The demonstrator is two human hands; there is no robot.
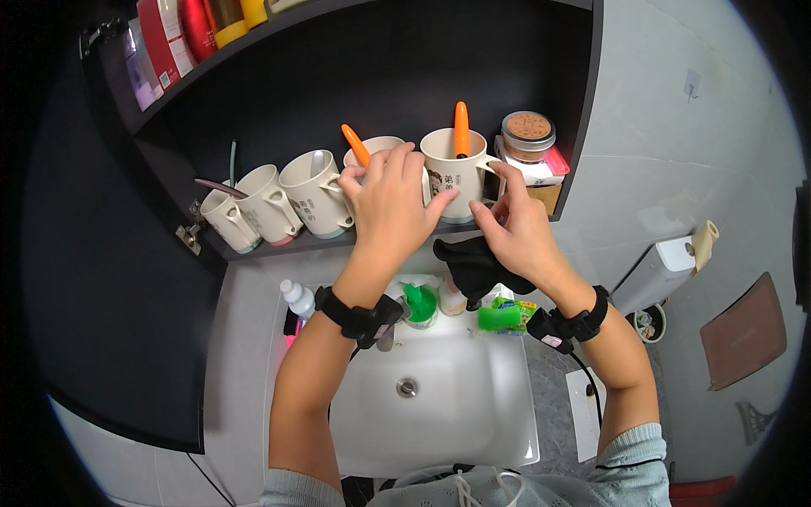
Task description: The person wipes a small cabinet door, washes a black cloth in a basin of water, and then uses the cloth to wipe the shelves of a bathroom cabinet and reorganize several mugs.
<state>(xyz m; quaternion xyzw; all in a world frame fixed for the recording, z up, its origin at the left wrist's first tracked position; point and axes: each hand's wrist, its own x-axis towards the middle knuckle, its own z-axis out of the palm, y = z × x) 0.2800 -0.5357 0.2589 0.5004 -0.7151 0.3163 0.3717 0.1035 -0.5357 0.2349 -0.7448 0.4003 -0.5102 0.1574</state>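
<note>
My left hand (394, 196) lies in front of a white mug (380, 143) on the cabinet shelf, fingertips near its rim and thumb spread to the right. An orange handle (356, 144) leans out of that mug. Beside it stands another white mug (466, 190) with a cartoon print and writing, an orange-handled object (462, 130) upright inside. The index finger of my right hand (523, 231) reaches this mug's handle, with the thumb apart in front. From under my right palm hangs a black cloth (475, 266), seemingly held by the other fingers, which are partly hidden.
Several more mugs (310, 196) line the shelf's left. A round tin (528, 134) sits on boxes at its right end. Below, a white sink (437, 405) has bottles, a green container (419, 307) and a green sponge (499, 319) behind it. The dark cabinet door (120, 285) hangs open.
</note>
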